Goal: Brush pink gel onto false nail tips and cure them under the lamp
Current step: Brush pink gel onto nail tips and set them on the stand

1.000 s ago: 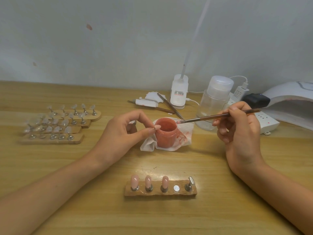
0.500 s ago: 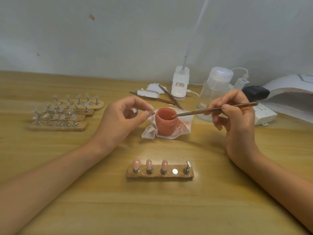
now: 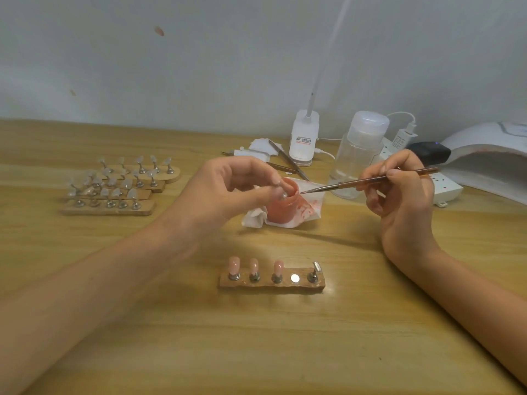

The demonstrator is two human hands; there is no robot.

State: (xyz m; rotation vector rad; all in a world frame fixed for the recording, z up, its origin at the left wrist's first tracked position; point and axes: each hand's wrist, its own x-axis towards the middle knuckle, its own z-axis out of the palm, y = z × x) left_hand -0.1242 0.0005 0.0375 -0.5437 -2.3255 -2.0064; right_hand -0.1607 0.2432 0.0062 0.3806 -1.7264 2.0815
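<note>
My left hand (image 3: 225, 192) pinches a small nail tip on a metal stand (image 3: 281, 192) between thumb and forefinger, in front of the pink gel jar (image 3: 285, 208). My right hand (image 3: 399, 192) grips a thin brush (image 3: 370, 181) whose tip points at the jar's rim, just right of the held nail tip. The jar sits on a stained white tissue (image 3: 308, 212). Near me lies a wooden holder (image 3: 271, 282) with three pink-coated tips, one bare magnet and one metal stand without a nail. The white curing lamp (image 3: 490, 166) stands at the far right.
Several wooden holders with clear nail tips (image 3: 114, 186) lie at the left. Behind the jar are tweezers (image 3: 288, 163), a white desk-lamp base (image 3: 303, 142), a clear pump bottle (image 3: 359, 155) and a white power strip (image 3: 445, 189) with plugs.
My left hand moved right and brought the held nail tip in front of the jar. The brush lifted out of the jar, its tip now at the rim beside the nail tip.
</note>
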